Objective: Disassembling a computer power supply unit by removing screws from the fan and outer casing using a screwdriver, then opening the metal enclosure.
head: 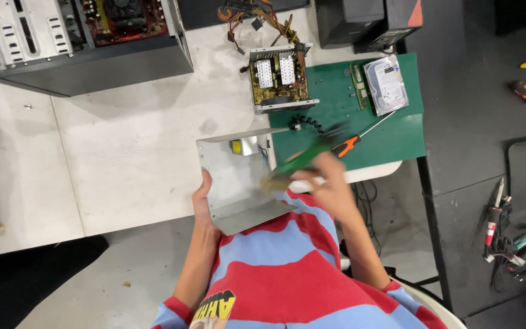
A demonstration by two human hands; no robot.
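A scuffed white table (123, 152) stood over grey concrete floor (111, 274); right of the table lay a dark workbench (476, 122).

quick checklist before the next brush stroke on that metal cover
1. Left hand grips the bent grey sheet-metal cover at its edge: ok.
2. Right hand holds the green-handled brush: ok.
3. Bristles touching the cover: cannot tell, blurred.
4. Open power supply box with its circuit board stands apart from the cover: ok.
5. Orange-handled screwdriver lies on the green mat, near the right hand: ok.
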